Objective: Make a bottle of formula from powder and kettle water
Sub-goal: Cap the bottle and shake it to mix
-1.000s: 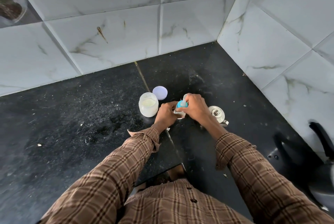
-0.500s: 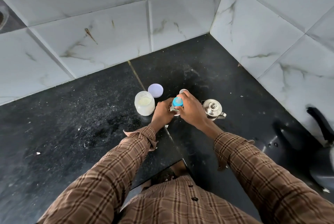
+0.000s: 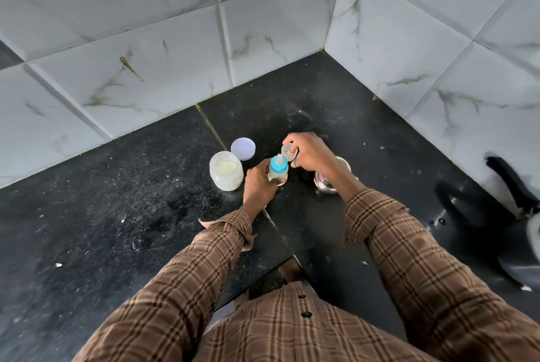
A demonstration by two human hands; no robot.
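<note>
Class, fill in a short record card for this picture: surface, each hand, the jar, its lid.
Surface: black counter in a tiled corner
Left hand: holds baby bottle, blue collar, teat on
Right hand: holds clear cap just behind the bottle
Powder jar: open, left of bottle
Jar lid: lies behind the jar

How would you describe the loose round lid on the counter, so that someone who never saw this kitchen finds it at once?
Start at the black stone counter where the two white tiled walls meet. Left of the person's hands stands an open plastic jar with pale powder inside. The lid lies flat just behind it, toward the wall: a pale lilac disc, the only flat, coloured piece beside the jar and the blue-collared baby bottle.
</note>
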